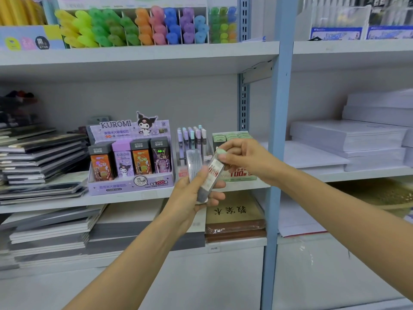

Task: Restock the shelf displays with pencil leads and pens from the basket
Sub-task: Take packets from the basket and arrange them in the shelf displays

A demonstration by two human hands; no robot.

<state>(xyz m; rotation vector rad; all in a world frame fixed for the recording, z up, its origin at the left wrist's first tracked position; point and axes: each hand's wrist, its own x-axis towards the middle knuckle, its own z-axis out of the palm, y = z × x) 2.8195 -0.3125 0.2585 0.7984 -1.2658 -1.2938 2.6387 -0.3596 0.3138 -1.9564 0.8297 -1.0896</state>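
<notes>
Lilac Kuromi display box (130, 185) — pastel rainbow highlighters (143, 27), pale-blue shelf upright (278, 130)

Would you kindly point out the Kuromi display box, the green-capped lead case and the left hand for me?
Kuromi display box (130, 185): head view, on its purple front panel.
green-capped lead case (213, 172): head view, on its printed label.
left hand (190, 196): head view, on the base of the thumb.

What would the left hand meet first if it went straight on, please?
Probably the stand of pastel tubes just beyond the lead cases that the left hand holds, though depth is unclear.
</notes>
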